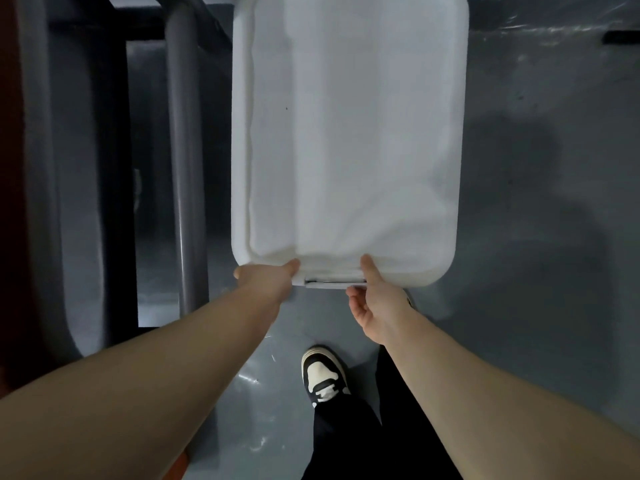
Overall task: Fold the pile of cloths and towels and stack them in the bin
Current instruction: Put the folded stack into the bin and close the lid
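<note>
A white plastic bin (240, 133) stands on the grey floor in the upper middle of the head view. White folded cloth (363, 150) fills its inside up to near the rim. My left hand (266, 277) grips the bin's near rim at its left end, thumb on top. My right hand (375, 296) is at the right end of the near rim's handle (332, 283), thumb up against the rim and fingers curled just under the handle.
Grey metal frame tubes (181, 168) and a dark shelf structure stand left of the bin. Grey glossy floor (536, 202) spreads to the right. My shoe (323, 374) and black trouser leg are below the bin.
</note>
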